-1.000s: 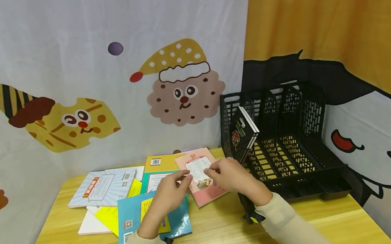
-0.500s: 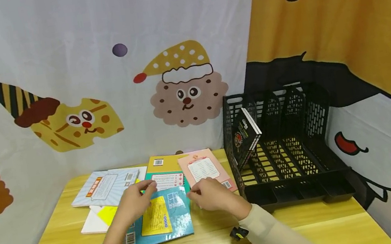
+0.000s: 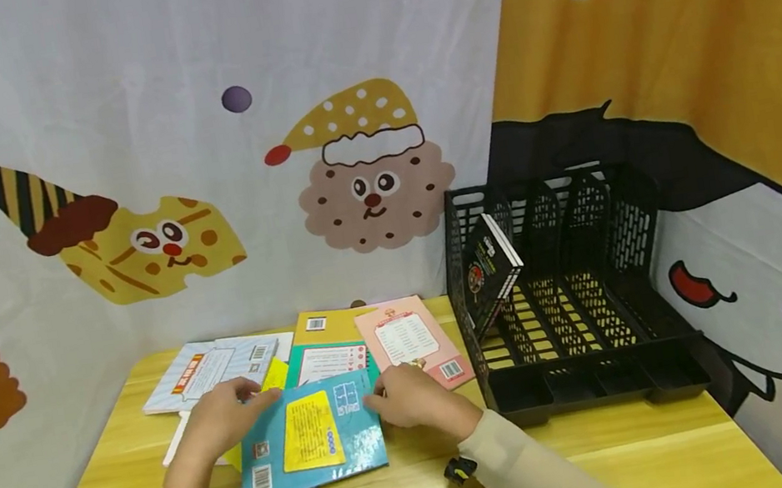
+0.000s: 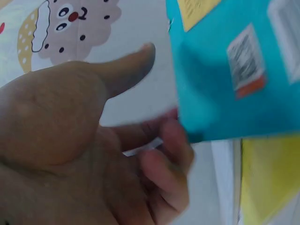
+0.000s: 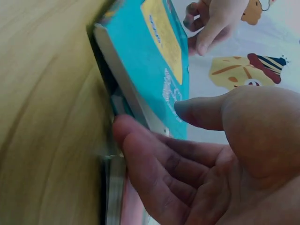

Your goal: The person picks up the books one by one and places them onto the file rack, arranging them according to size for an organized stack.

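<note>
A blue book [image 3: 363, 438] with a yellow panel lies face-up at the front of the books on the table. My left hand [image 3: 220, 421] is at its upper left corner; in the left wrist view the fingertips of that hand [image 4: 93, 122] meet the book's corner [image 4: 211, 84], the thumb standing off it. At the right edge, my right hand [image 3: 414, 401] grips the book; the right wrist view has the thumb of this hand [image 5: 211, 159] over the cover [image 5: 140, 56] and the fingers by the page edge, some tips hidden.
Behind the blue book lie a green book [image 3: 296, 368], a mustard book [image 3: 335, 324] and a pink book [image 3: 443, 341]. Pale blue books [image 3: 228, 374] lie at the left. A black divided rack [image 3: 578, 380] on the right holds black books [image 3: 489, 271] leaning in its left compartment.
Both hands have moved left and down from the pink book to the blue book. The pink book has shifted slightly up and right since the earliest frame, and my right hand has left it.
</note>
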`<state>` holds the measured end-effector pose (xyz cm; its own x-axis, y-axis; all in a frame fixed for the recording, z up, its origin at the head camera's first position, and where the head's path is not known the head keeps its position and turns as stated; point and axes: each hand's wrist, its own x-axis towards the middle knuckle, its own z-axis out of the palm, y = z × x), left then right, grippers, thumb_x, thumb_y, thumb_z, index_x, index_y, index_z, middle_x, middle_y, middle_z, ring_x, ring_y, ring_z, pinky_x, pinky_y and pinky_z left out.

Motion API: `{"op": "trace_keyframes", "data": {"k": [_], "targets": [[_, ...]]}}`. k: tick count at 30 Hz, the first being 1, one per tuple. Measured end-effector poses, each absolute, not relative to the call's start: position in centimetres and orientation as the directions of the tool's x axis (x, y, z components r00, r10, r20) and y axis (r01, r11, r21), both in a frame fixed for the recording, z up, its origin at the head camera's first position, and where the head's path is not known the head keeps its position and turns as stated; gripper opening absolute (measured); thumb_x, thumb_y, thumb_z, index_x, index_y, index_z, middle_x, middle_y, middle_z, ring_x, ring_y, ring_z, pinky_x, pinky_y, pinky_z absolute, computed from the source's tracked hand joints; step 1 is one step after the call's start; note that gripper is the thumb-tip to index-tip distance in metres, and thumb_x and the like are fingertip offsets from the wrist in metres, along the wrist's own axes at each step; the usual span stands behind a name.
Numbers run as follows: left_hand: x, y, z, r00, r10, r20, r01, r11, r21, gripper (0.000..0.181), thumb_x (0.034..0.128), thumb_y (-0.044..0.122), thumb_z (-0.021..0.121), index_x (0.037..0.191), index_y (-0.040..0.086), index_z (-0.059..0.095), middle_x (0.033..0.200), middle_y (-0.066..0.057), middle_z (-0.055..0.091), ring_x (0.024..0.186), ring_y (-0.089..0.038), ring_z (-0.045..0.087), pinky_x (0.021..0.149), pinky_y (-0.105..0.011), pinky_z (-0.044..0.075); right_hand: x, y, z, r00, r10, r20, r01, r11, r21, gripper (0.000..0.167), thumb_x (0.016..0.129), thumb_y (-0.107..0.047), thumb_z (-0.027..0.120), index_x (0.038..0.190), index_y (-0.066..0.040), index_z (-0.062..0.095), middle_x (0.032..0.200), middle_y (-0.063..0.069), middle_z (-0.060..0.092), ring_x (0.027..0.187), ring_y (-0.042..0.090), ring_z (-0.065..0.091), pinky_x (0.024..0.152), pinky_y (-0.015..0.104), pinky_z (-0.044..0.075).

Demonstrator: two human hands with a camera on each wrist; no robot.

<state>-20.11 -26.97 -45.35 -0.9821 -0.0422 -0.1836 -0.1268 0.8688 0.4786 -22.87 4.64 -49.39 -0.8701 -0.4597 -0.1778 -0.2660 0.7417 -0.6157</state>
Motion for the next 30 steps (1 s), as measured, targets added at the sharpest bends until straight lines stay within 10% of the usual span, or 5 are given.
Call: {"op": "trace_keyframes", "data": {"k": [10, 30], "targets": [[-19.4, -29.2, -45.3, -0.938, -0.077, -0.337, -0.221, 0.883, 0.413, 0.066, 0.1012, 0.067, 0.069, 0.09, 0.002, 0.074, 0.078, -0.006, 0.069, 0.073, -0.022, 0.064, 0.063, -0.034, 0.048, -22.2, 4.9, -49.7, -0.855, -0.471, -0.217, -0.195, 0.68, -0.707, 0.027, 0.109, -0.035, 0.071, 0.096, -0.013, 0.077, 0.064, 0.004, 0.071, 0.051, 0.021, 0.071, 0.05, 0.033, 0.057], [-19.8, -29.1, -46.1, -0.95, -0.073, -0.302, -0.232, 0.813, 0.533, 0.056, 0.0989, 0.059, 0.077, 0.074, 0.013, 0.056, 0.063, 0.0, 0.053, 0.059, -0.016, 0.05, 0.059, -0.031, 0.041, -22.4, 6.0, -50.0, -0.785, -0.507, -0.355, 0.062, 0.507, -0.86, 0.031, 0.11, -0.037, 0.069, 0.116, -0.007, 0.069, 0.087, 0.014, 0.078, 0.066, 0.032, 0.079, 0.057, 0.042, 0.065]]}}
